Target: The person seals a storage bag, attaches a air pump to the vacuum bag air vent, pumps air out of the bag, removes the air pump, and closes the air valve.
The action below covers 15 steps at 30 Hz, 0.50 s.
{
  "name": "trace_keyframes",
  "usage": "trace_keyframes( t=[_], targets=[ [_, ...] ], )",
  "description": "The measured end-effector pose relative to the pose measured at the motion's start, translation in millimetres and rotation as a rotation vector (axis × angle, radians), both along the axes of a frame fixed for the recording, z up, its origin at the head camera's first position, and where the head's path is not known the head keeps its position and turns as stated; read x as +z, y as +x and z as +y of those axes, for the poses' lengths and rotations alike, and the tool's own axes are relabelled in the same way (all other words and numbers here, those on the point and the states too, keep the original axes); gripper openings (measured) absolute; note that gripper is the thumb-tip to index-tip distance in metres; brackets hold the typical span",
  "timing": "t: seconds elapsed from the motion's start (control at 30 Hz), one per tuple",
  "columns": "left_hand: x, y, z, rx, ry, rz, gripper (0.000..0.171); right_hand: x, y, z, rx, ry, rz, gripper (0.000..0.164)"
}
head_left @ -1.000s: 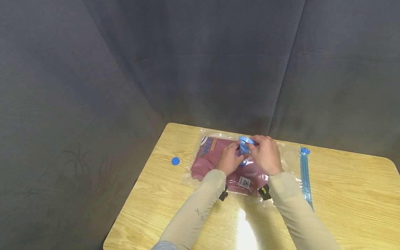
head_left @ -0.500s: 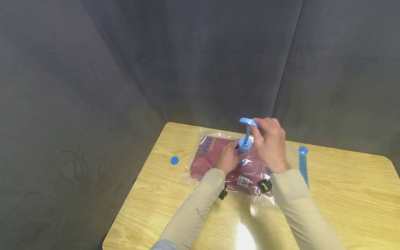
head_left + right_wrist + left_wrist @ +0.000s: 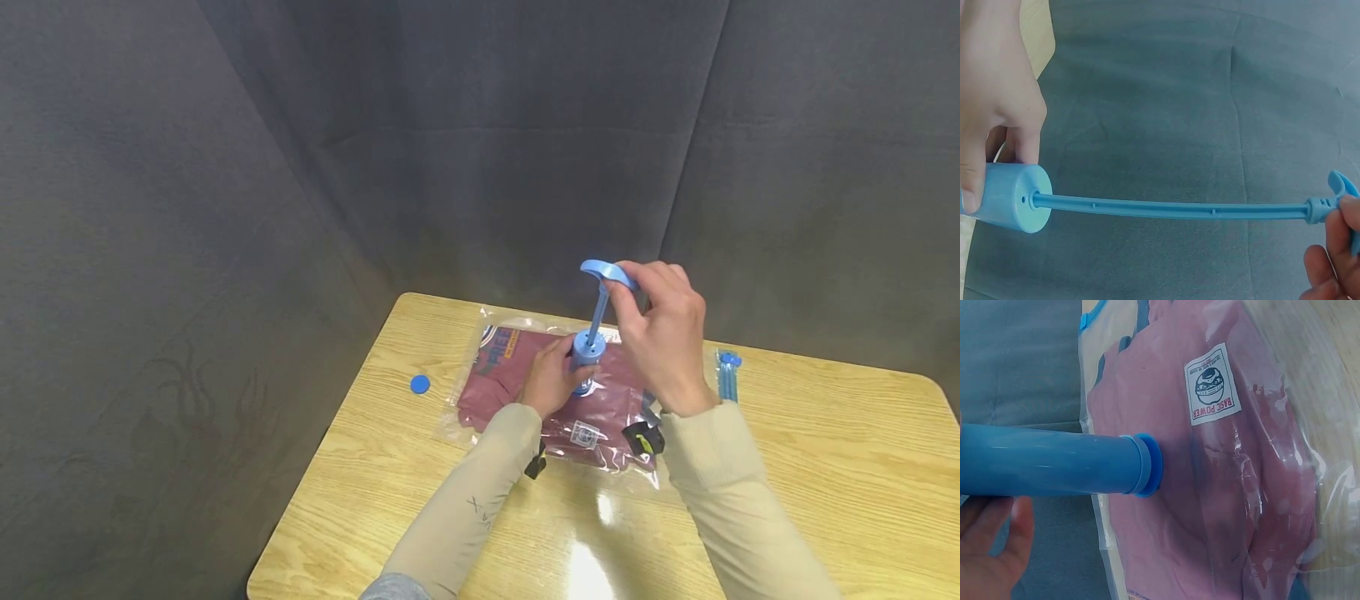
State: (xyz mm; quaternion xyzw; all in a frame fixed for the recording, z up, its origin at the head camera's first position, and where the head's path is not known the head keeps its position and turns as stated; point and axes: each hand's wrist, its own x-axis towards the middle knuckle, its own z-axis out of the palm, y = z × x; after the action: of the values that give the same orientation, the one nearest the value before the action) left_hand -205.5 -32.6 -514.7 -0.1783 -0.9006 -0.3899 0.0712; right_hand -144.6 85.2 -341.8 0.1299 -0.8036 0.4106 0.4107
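A blue hand pump (image 3: 590, 346) stands on a clear storage bag (image 3: 468, 421) with a folded maroon garment (image 3: 510, 392) inside. Its lower end meets a round blue valve (image 3: 1155, 465) in the left wrist view. My left hand (image 3: 547, 381) is wrapped round the top of the pump barrel (image 3: 1013, 199). High above the barrel, my right hand (image 3: 665, 327) pinches the T-shaped handle (image 3: 603, 271). The long rod (image 3: 1172, 209) is drawn far out, bowed slightly in the right wrist view.
Left of the bag lies a round blue cap (image 3: 420, 384) on the wooden table (image 3: 840, 442). A blue zip slider (image 3: 729, 359) sits at the bag's right end, partly behind the right arm. Dark curtain (image 3: 480, 167) hangs behind the table.
My right hand has risen and moved slightly right, drawing the handle and rod up out of the barrel. The left hand keeps its place round the barrel.
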Motion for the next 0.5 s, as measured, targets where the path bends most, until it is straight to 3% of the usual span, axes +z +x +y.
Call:
trace_keyframes(
  t=[0.27,0.5],
  targets=[
    [0.5,-1.2,1.3,0.012,-0.006,-0.033,0.051,-5.6,-3.2,3.1,-0.009,0.042,-0.081,0.011],
    [-2.4,0.7,2.0,0.012,-0.009,-0.032,0.054,-49.0,-12.4,10.3,0.007,0.108,-0.318,0.015]
  ],
)
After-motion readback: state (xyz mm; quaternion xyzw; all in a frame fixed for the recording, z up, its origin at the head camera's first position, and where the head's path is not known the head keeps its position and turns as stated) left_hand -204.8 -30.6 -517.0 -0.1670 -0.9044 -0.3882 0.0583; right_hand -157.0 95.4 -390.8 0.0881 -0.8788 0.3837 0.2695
